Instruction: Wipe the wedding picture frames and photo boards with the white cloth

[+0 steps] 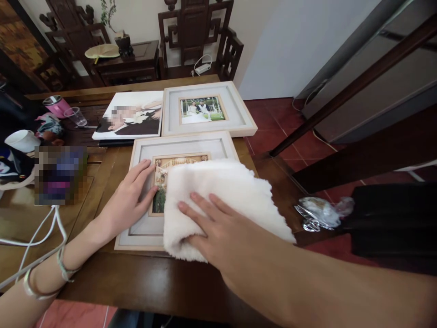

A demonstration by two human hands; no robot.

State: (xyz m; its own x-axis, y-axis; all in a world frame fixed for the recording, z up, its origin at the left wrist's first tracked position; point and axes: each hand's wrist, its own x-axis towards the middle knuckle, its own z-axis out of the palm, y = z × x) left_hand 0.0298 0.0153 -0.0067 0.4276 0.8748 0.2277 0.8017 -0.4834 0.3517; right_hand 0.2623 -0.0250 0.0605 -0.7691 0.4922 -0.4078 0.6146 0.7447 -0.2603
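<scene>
A picture frame point(142, 228) with a pale wood rim and light mat lies flat on the wooden table, close in front of me. My left hand point(131, 196) rests on its left side, fingers stretched out and lying on the mat and the edge of the photo. Over the frame's right half is a fluffy white cloth point(239, 187), hiding most of the photo. My right hand point(213, 225) presses on this cloth with fingers spread, its thumb at a fold in the cloth's near edge.
Behind lie a second framed photo point(205, 109) and a white-edged photo panel point(133, 116). On the left are a pink tumbler point(56, 107), a clear plastic cup point(77, 117), a white cup point(23, 141) and white cables point(56, 223). A plastic bag point(317, 212) sits at right.
</scene>
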